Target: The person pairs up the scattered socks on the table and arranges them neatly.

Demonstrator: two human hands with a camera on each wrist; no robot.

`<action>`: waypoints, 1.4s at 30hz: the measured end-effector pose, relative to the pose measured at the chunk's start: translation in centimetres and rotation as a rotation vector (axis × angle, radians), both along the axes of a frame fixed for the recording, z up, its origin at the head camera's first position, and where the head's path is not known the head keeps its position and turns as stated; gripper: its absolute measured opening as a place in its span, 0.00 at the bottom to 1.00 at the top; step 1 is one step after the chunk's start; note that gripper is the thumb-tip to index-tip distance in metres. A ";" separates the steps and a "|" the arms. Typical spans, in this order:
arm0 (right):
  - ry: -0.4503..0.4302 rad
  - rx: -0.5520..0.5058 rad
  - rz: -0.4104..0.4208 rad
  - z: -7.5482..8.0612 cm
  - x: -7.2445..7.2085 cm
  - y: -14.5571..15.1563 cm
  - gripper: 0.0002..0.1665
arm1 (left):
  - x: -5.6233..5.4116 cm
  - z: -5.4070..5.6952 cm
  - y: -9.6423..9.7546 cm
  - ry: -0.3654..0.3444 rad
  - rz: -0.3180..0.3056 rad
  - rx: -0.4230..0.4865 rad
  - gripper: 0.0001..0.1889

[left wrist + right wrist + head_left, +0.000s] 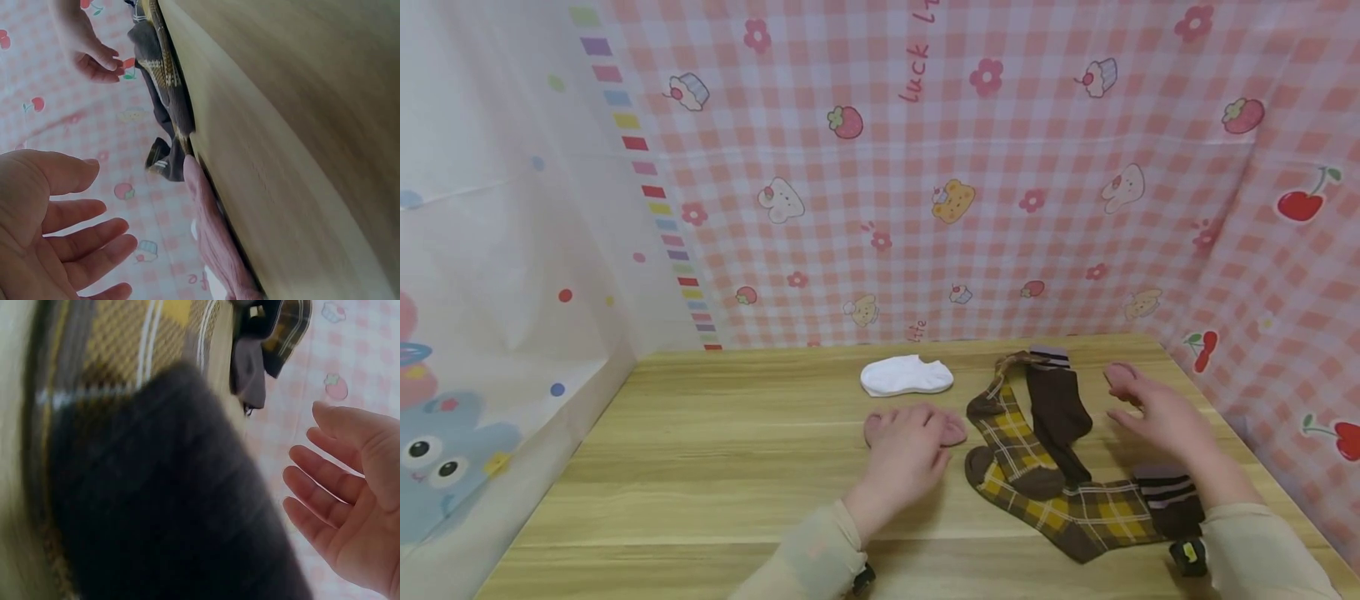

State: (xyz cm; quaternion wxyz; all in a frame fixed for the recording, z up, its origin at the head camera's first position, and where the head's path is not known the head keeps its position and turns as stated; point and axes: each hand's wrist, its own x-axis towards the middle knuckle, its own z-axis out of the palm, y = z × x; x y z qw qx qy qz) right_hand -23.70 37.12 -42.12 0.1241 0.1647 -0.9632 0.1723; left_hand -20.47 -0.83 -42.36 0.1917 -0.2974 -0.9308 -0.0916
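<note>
Head view: left hand (901,454) over the pink sock (955,428), right hand (1161,421) near the brown sock (1062,404); neither holds anything.
The pink sock lies on the worktop (715,450), just in front of the white sock (902,378); it looks light, soft and limp, so a pinch at its uncovered right end should suit; left wrist view shows relaxed, parted fingers apart from the pink fabric, which seems unlikely to slip or break; right wrist view shows fingers gently bent and spread, gripping nothing, while a plaid sock (119,344) looms close, blurred, probably just as floppy.
</note>
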 end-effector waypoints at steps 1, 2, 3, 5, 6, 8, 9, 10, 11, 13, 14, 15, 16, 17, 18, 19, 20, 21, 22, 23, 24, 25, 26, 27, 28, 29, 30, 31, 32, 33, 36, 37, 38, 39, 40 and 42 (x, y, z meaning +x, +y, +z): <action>-0.020 0.002 -0.012 0.0 0.0 0.2 0.32 | 0.0 -0.1 0.1 -0.001 -0.008 0.006 0.16; -0.032 0.005 -0.023 0.0 0.0 0.4 0.30 | 0.0 -0.2 0.2 0.001 -0.016 0.012 0.15; -0.048 0.003 -0.033 0.1 0.1 0.5 0.28 | 0.1 -0.2 0.3 0.002 -0.023 0.016 0.15; -0.065 0.008 -0.053 0.1 0.1 0.8 0.24 | 0.1 -0.2 0.5 0.004 -0.031 0.025 0.14; -0.072 0.011 -0.065 0.2 0.2 1.0 0.24 | 0.1 -0.3 0.6 0.006 -0.033 0.026 0.14; -0.083 0.018 -0.089 0.2 0.2 1.3 0.24 | 0.3 -0.2 0.8 0.001 -0.041 0.031 0.14; -0.091 0.022 -0.103 0.2 0.2 1.4 0.24 | 0.3 -0.2 0.9 -0.002 -0.042 0.032 0.14; -0.096 0.025 -0.115 0.2 0.2 1.6 0.24 | 0.4 -0.2 1.0 -0.007 -0.043 0.033 0.14; -0.105 0.028 -0.128 0.1 0.1 1.8 0.24 | 0.4 -0.2 1.1 -0.011 -0.044 0.033 0.15; -0.131 0.028 -0.143 0.0 0.0 2.2 0.25 | 0.5 -0.2 1.2 -0.023 -0.052 0.037 0.15; -0.138 0.027 -0.147 -0.1 0.0 2.4 0.25 | 0.5 -0.2 1.3 -0.025 -0.054 0.037 0.15; -0.148 0.026 -0.154 -0.2 0.0 2.6 0.25 | 0.6 -0.2 1.4 -0.021 -0.055 0.034 0.16; -0.158 0.024 -0.157 -0.3 -0.1 2.8 0.24 | 0.6 -0.2 1.5 -0.021 -0.056 0.031 0.16; -0.167 0.024 -0.160 -0.4 -0.1 3.0 0.24 | 0.6 -0.2 1.7 -0.019 -0.059 0.029 0.17; -0.172 0.025 -0.163 -0.5 -0.1 3.2 0.24 | 0.7 -0.3 1.8 -0.015 -0.059 0.026 0.18; -0.177 0.027 -0.169 -0.6 -0.1 3.4 0.24 | 0.7 -0.3 1.8 -0.010 -0.056 0.020 0.18; -0.180 0.030 -0.170 -0.6 -0.1 3.6 0.23 | 0.7 -0.3 1.9 -0.009 -0.053 0.014 0.19; -0.189 0.036 -0.174 -0.7 -0.1 3.8 0.23 | 0.8 -0.4 2.0 -0.009 -0.051 0.010 0.20; -0.197 0.040 -0.176 -0.7 -0.1 3.9 0.23 | 0.8 -0.4 2.1 -0.007 -0.050 0.007 0.20; -0.204 0.045 -0.178 -0.7 -0.1 4.0 0.23 | 0.8 -0.4 2.2 -0.008 -0.050 0.005 0.20; -0.212 0.049 -0.182 -0.7 -0.1 4.1 0.23 | 0.8 -0.4 2.3 -0.010 -0.049 0.002 0.20; -0.219 0.055 -0.184 -0.7 -0.1 4.2 0.23 | 0.9 -0.4 2.4 -0.012 -0.048 -0.003 0.20; -0.227 0.058 -0.185 -0.7 -0.1 4.3 0.23 | 0.9 -0.4 2.4 -0.013 -0.050 -0.005 0.20; -0.234 0.061 -0.188 -0.6 -0.1 4.4 0.24 | 0.9 -0.4 2.5 -0.015 -0.053 -0.005 0.19; -0.238 0.061 -0.190 -0.6 -0.1 4.5 0.24 | 0.9 -0.4 2.6 -0.016 -0.055 -0.006 0.19; -0.241 0.065 -0.193 -0.6 -0.1 4.5 0.24 | 0.9 -0.4 2.7 -0.018 -0.056 -0.009 0.18; -0.244 0.070 -0.197 -0.6 0.0 4.6 0.24 | 1.0 -0.4 2.7 -0.018 -0.057 -0.013 0.18; -0.247 0.075 -0.200 -0.6 0.0 4.6 0.24 | 1.0 -0.5 2.8 -0.016 -0.058 -0.018 0.18; -0.251 0.079 -0.202 -0.6 0.0 4.7 0.24 | 1.0 -0.5 2.9 -0.015 -0.059 -0.019 0.19; -0.255 0.085 -0.204 -0.6 0.0 4.8 0.23 | 1.0 -0.5 2.9 -0.013 -0.060 -0.021 0.19; -0.284 0.092 -0.215 -0.6 -0.1 4.9 0.23 | 1.0 -0.5 3.1 0.002 -0.059 -0.027 0.19; -0.295 0.090 -0.222 -0.6 -0.1 4.9 0.23 | 1.0 -0.5 3.2 0.009 -0.058 -0.029 0.19; -0.306 0.089 -0.227 -0.6 -0.1 4.9 0.23 | 1.0 -0.5 3.3 0.016 -0.058 -0.029 0.19; -0.318 0.089 -0.231 -0.6 -0.1 5.0 0.22 | 1.0 -0.6 3.3 0.025 -0.058 -0.029 0.18; -0.330 0.087 -0.236 -0.6 -0.1 5.0 0.21 | 1.0 -0.6 3.4 0.031 -0.058 -0.031 0.18; -0.341 0.093 -0.236 -0.7 -0.2 5.1 0.18 | 1.0 -0.6 3.4 0.040 -0.058 -0.034 0.17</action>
